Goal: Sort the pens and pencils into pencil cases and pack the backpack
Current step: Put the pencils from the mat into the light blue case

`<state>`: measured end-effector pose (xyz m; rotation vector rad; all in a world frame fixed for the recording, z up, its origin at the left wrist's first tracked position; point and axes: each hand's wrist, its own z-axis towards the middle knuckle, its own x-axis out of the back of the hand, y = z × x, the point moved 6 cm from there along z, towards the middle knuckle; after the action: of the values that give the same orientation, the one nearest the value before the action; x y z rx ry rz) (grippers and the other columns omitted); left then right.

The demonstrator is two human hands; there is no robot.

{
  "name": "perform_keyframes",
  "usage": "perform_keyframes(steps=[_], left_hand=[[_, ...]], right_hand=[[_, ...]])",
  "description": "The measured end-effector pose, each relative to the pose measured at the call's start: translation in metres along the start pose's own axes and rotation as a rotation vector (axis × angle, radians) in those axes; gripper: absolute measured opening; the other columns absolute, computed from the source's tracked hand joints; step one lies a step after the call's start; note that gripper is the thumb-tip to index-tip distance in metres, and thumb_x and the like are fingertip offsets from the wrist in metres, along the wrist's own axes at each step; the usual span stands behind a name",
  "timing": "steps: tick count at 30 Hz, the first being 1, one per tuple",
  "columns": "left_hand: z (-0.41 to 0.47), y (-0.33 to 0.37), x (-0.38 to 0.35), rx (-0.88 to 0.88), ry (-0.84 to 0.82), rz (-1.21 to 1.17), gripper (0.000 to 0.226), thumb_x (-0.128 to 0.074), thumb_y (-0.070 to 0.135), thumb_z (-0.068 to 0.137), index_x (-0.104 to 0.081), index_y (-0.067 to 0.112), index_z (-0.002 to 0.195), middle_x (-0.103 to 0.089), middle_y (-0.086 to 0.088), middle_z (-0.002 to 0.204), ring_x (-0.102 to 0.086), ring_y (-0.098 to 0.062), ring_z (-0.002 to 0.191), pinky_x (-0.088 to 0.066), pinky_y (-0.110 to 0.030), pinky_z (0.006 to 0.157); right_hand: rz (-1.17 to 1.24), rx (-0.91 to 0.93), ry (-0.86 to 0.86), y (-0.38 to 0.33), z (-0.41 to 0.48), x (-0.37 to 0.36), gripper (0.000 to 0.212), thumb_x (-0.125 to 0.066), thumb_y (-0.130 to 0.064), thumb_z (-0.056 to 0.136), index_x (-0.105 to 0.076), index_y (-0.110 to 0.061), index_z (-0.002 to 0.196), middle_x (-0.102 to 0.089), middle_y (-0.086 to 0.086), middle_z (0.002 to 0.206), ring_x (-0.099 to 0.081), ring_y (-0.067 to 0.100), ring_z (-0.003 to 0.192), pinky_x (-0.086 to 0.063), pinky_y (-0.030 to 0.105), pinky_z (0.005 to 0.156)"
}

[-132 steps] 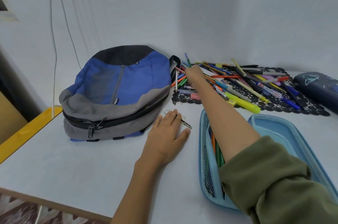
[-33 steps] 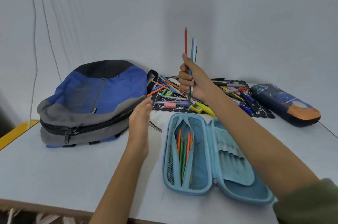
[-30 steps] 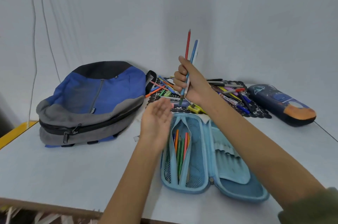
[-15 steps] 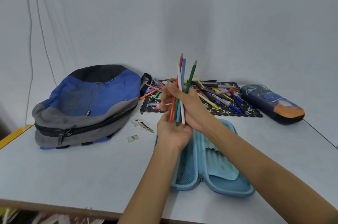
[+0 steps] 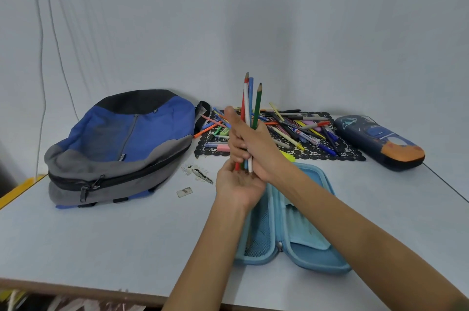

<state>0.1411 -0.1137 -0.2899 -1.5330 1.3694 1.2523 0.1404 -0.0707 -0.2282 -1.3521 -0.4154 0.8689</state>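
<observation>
Clearly, only an early part of the sorting is judged to be done. A bundle of pencils, red, white, blue and green among them, is held upright, points up, above the middle of the tabletop by the right hand, whose fingers are curled tightly round it. The left hand is held palm up under the blunt ends, its fingers loosely bent and nothing gripped. The light blue pencil case is laid open near the front edge, below the hands. Most pens and pencils are left in the pile on the black lace mat at the far edge. The dark pencil case is seen closed towards the far right corner, and the backpack, zipped shut, is set by the left edge; packing is judged not yet begun.

The open case's mesh pocket is largely covered by the left forearm, so its contents cannot be told. The bundle cannot be counted exactly, nor can it be told whether its ends touch the palm. What the closed case holds is not shown.
</observation>
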Motion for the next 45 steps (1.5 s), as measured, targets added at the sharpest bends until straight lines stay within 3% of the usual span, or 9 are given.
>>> perform_keyframes(steps=[3, 9, 14, 17, 20, 25, 31, 38, 45], left_hand=[[-0.001, 0.003, 0.0, 0.002, 0.039, -0.002, 0.029, -0.043, 0.018, 0.095, -0.064, 0.001, 0.083, -0.069, -0.016, 0.069, -0.068, -0.026, 0.055, -0.056, -0.034, 0.047], [-0.002, 0.01, 0.001, -0.041, 0.013, 0.088, 0.016, -0.056, 0.018, 0.079, -0.067, 0.007, 0.082, -0.071, -0.009, 0.073, -0.065, -0.021, 0.081, -0.058, -0.033, 0.062], [-0.002, 0.023, 0.003, -0.105, -0.049, 0.212, 0.031, -0.039, 0.019, 0.097, -0.066, 0.006, 0.088, -0.069, -0.011, 0.085, -0.062, -0.022, 0.087, -0.047, -0.034, 0.088], [-0.005, 0.063, 0.008, -0.463, 0.013, 0.724, 0.026, -0.043, 0.018, 0.097, -0.066, 0.01, 0.106, -0.07, -0.006, 0.103, -0.066, -0.019, 0.098, -0.049, -0.029, 0.089], [-0.014, 0.102, 0.012, -0.867, 0.157, 1.472, 0.013, -0.057, 0.023, 0.091, -0.066, 0.028, 0.1, -0.069, 0.007, 0.107, -0.061, -0.009, 0.102, -0.048, -0.028, 0.086], [-0.007, 0.097, 0.034, -0.788, 0.194, 2.212, 0.026, -0.068, 0.05, 0.078, -0.059, 0.033, 0.094, -0.057, 0.013, 0.1, -0.048, -0.009, 0.093, -0.036, -0.031, 0.074], [-0.017, 0.094, 0.024, -1.049, 0.294, 2.315, 0.015, -0.056, 0.046, 0.074, -0.058, 0.032, 0.071, -0.06, 0.017, 0.094, -0.046, -0.006, 0.086, -0.039, -0.03, 0.074], [-0.021, 0.09, 0.034, -0.982, 0.26, 2.045, 0.009, -0.056, 0.031, 0.087, -0.056, 0.03, 0.078, -0.056, 0.016, 0.097, -0.05, -0.002, 0.089, -0.034, -0.014, 0.066], [-0.018, 0.088, 0.037, -0.977, 0.253, 2.055, 0.009, -0.051, 0.028, 0.091, -0.055, 0.026, 0.084, -0.054, 0.013, 0.097, -0.049, -0.003, 0.088, -0.034, -0.02, 0.065]], right_hand=[[0.032, -0.036, 0.02, 0.006, 0.002, 0.0, 0.053, -0.066, -0.047, 0.083, -0.035, -0.017, 0.052, -0.029, 0.001, 0.047, -0.026, 0.013, 0.035, -0.026, 0.024, 0.04], [-0.103, 0.061, 0.03, 0.01, 0.002, 0.003, 0.037, -0.075, -0.032, 0.081, -0.049, -0.012, 0.064, -0.049, 0.008, 0.052, -0.049, 0.023, 0.042, -0.045, 0.027, 0.045], [0.021, 0.063, 0.056, 0.008, 0.004, 0.004, 0.044, -0.066, -0.044, 0.084, -0.042, -0.013, 0.063, -0.037, 0.002, 0.044, -0.032, 0.016, 0.032, -0.029, 0.024, 0.038], [-0.002, 0.027, 0.107, 0.007, 0.006, 0.012, 0.057, -0.058, -0.051, 0.086, -0.034, -0.012, 0.052, -0.032, -0.001, 0.038, -0.028, 0.013, 0.03, -0.027, 0.022, 0.037], [0.056, -0.039, 0.146, 0.018, 0.007, 0.019, 0.052, -0.058, -0.047, 0.09, -0.038, -0.014, 0.056, -0.033, -0.001, 0.043, -0.031, 0.014, 0.035, -0.029, 0.024, 0.039], [0.168, -0.178, 0.22, 0.044, 0.005, 0.019, 0.038, -0.06, -0.045, 0.088, -0.043, -0.015, 0.072, -0.027, -0.003, 0.052, -0.025, 0.01, 0.04, -0.027, 0.021, 0.038], [0.17, -0.287, 0.312, 0.065, 0.001, 0.024, 0.032, -0.06, -0.039, 0.091, -0.047, -0.011, 0.083, -0.033, -0.003, 0.053, -0.027, 0.011, 0.042, -0.029, 0.024, 0.041], [0.193, -0.426, 0.307, 0.064, -0.01, 0.023, 0.019, -0.052, -0.029, 0.097, -0.05, -0.01, 0.094, -0.051, 0.004, 0.063, -0.05, 0.018, 0.055, -0.042, 0.03, 0.053], [0.221, -0.485, 0.358, 0.063, -0.037, 0.017, 0.017, -0.056, -0.03, 0.094, -0.055, -0.013, 0.096, -0.055, 0.008, 0.085, -0.053, 0.02, 0.074, -0.047, 0.033, 0.07]])
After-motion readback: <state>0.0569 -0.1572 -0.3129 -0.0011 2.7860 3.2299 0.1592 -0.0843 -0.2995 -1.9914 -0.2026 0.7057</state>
